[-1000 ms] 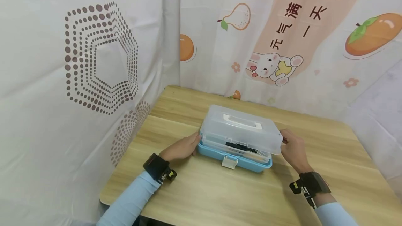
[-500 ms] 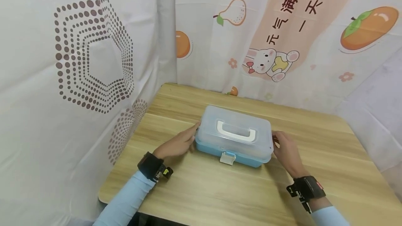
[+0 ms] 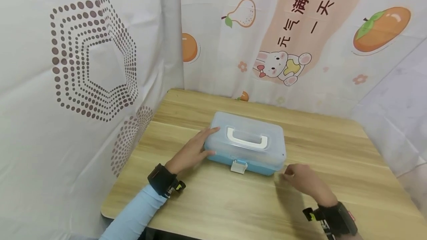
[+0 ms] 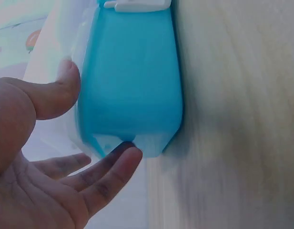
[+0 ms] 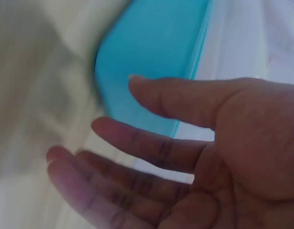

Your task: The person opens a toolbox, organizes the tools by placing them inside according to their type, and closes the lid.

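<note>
On the table stands a toolbox (image 3: 247, 121) with a light-blue base (image 4: 132, 71) and a frosted clear lid, which is down. A white carry handle (image 3: 263, 142) lies on the lid. The white front latch (image 3: 239, 166) sticks outward, unfastened. My left hand (image 3: 188, 154) rests at the box's left end with fingers spread, the index finger over the lid and the thumb by the front edge. My right hand (image 3: 308, 181) is just off the right front corner, apart from the box. In the right wrist view its fingers are loosely bent and hold nothing.
The wooden table (image 3: 213, 203) has its left edge beside a white curtain (image 3: 30, 140) with dotted hexagons. Behind it hangs a printed curtain (image 3: 213, 73) with fruit and a rabbit. Each wrist carries a black camera band (image 3: 162, 180).
The lid has come down over the tray and black items inside. My right hand has let go of the lid and moved toward me; my left hand's fingers have shifted onto the lid.
</note>
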Tool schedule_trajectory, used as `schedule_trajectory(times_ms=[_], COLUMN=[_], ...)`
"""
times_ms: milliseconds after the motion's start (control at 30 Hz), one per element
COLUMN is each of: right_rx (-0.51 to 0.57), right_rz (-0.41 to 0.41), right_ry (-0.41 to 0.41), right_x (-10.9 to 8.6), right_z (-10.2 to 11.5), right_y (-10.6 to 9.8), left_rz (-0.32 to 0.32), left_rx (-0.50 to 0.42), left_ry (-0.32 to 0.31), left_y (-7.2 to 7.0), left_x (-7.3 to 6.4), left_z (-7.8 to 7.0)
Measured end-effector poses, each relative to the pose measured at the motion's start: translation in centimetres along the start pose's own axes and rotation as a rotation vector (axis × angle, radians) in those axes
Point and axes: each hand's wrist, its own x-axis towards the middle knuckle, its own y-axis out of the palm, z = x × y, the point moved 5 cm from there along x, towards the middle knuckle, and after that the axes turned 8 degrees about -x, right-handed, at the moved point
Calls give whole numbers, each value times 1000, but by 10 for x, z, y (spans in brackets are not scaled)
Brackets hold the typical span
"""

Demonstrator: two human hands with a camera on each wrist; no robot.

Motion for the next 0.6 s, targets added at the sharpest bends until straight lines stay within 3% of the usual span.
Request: schedule_trajectory(times_ms=[67, 200, 267, 333, 433, 600], right_rx=[51, 185, 291, 425, 626, 713], right_rz=[105, 133, 161, 208, 299, 350], right_ry=[-25, -191, -225, -213, -132, -46], right_x=[-5, 1, 10, 18, 23, 17], right_z=[18, 54, 65, 73, 81, 86], right_y=[9, 26, 33, 39, 48, 52], left_rz=[-13, -41, -54, -54, -46, -31], left_rx=[-11, -29, -38, -44, -42, -44], left_ry=[8, 15, 14, 19, 21, 14], left_y=[0, -3, -4, -4, -2, 2], left_x=[-2, -3, -3, -2, -1, -2], left_z=[-1, -1, -1, -1, 0, 0])
